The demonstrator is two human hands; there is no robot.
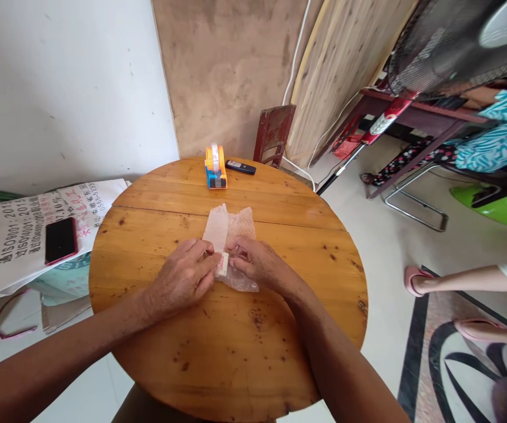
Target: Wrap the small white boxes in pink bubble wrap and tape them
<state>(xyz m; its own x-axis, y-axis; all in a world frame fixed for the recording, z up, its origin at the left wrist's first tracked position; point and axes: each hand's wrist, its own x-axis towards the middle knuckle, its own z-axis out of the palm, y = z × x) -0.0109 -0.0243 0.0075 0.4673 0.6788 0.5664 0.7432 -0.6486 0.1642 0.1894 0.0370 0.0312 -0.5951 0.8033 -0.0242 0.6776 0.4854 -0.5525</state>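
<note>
On the round wooden table (253, 341) lies a sheet of clear bubble wrap (241, 223), with a whitish strip along its left part. A small white box (222, 264) with red print rests on the wrap between my hands. My left hand (187, 267) holds the box from the left, fingers closed at its edge. At the right of the box, my right hand (255, 261) has its fingers curled and pinched at the wrap. Its fingertips are partly hidden, and part of the wrap spreads out below them.
An orange and blue tape dispenser (215, 167) and a dark remote control (240, 167) stand at the table's far edge. Left of the table, a phone (61, 241) lies on printed sacks (24, 202). A wooden chair (274, 135), a standing fan (385, 123) and other people's legs are beyond.
</note>
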